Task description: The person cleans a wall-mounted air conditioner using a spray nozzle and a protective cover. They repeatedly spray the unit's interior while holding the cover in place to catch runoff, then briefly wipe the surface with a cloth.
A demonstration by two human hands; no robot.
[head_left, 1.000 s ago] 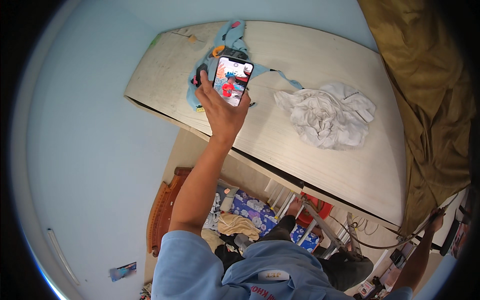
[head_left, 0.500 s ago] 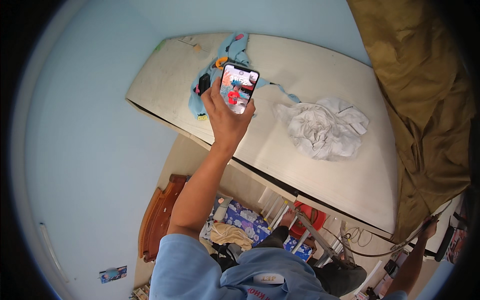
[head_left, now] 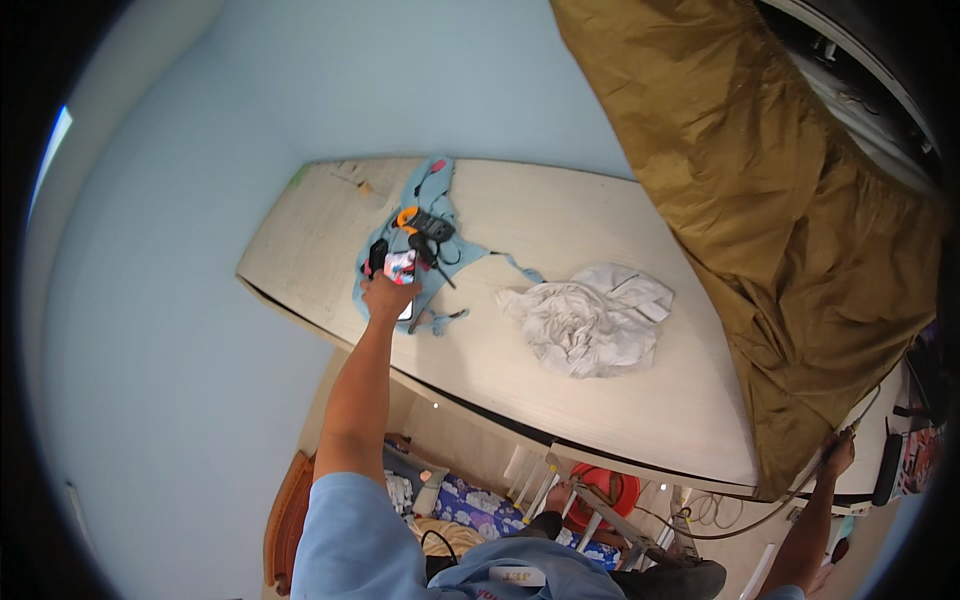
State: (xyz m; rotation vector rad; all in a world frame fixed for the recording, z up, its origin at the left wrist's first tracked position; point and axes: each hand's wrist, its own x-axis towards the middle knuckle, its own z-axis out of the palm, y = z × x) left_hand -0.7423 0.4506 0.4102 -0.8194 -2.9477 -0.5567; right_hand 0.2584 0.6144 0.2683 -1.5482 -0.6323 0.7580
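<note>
My left hand (head_left: pixel 384 297) is closed round a smartphone (head_left: pixel 400 265), low over a light blue cloth (head_left: pixel 432 190) on the pale cabinet top (head_left: pixel 560 220). Just beyond the phone lies a black clamp meter (head_left: pixel 434 226) with an orange jaw. Small black items rest on the cloth near my fingers. At the far right, my right hand (head_left: pixel 843 453) grips a thin dark hose (head_left: pixel 745 533) beside the lower edge of a brown cover (head_left: pixel 700 170). A crumpled white cloth (head_left: pixel 592 325) sits on the middle of the cabinet top.
The brown cover hangs down from a white unit at the upper right. Below the cabinet's front edge stand a metal stepladder (head_left: pixel 640 540) and a red basin (head_left: pixel 612 497). A flowered blue mattress (head_left: pixel 475 506) and a wooden headboard (head_left: pixel 290 520) are at lower left.
My left hand has lowered the phone toward the blue cloth, uncovering the clamp meter. The view has shifted, showing more of the brown cover. My right hand still grips the hose.
</note>
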